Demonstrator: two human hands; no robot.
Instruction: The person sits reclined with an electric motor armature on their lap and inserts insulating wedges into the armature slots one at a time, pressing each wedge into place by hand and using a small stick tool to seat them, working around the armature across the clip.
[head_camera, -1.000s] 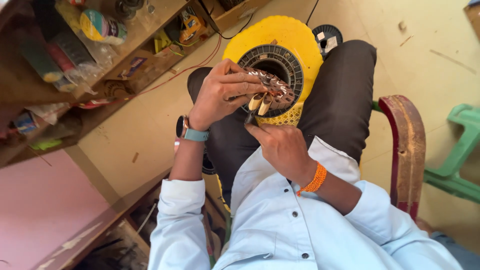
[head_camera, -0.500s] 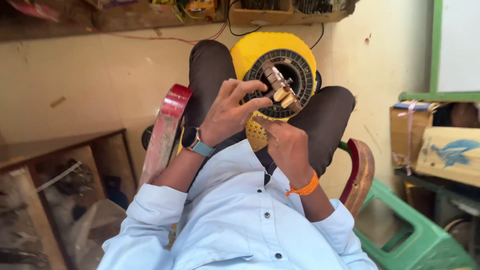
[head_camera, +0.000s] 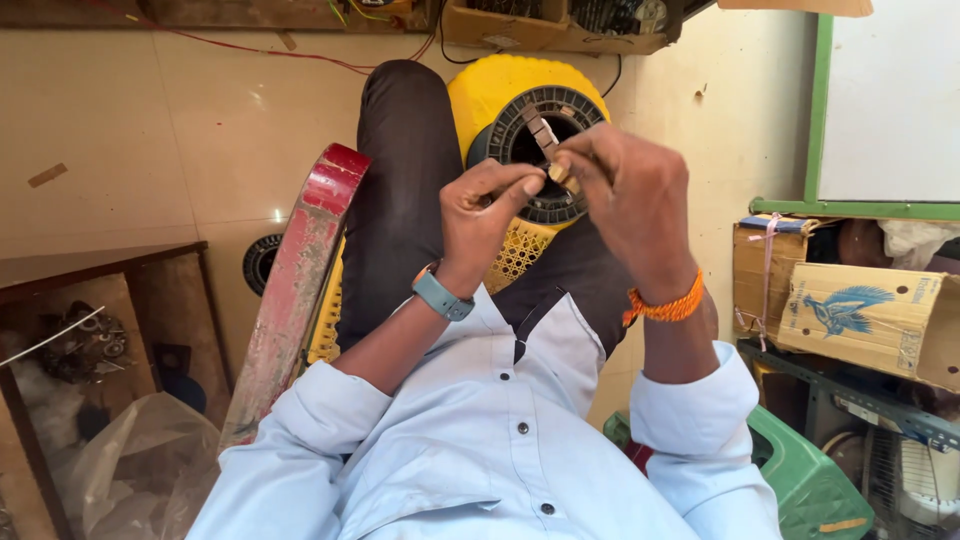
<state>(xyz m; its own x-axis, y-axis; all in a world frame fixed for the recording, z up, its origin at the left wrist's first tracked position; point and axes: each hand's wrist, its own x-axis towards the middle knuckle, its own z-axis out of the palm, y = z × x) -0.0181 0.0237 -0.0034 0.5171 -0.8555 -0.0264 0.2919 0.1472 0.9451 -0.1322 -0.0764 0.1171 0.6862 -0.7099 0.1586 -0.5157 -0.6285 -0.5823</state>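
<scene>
A round yellow motor housing (head_camera: 500, 92) with a black slotted ring (head_camera: 575, 205) inside rests on my lap, between my dark-trousered legs. A thin tan strip (head_camera: 541, 130) stands across the ring's opening. My left hand (head_camera: 480, 215), with a teal watch on its wrist, pinches the strip's lower end with thumb and forefinger. My right hand (head_camera: 625, 195), with an orange thread band on its wrist, meets it from the right and pinches the same end. The right hand hides part of the ring.
A worn red chair arm (head_camera: 300, 270) runs along my left side. Cardboard boxes (head_camera: 860, 310) are stacked on a rack at the right, with a green plastic stool (head_camera: 800, 480) below. A wooden shelf (head_camera: 90, 330) and a plastic bag (head_camera: 130, 470) sit at the left.
The view has swung round and now looks straighter down. Both hands have come together at the ring's near rim, the right hand rising from below the housing to meet the left.
</scene>
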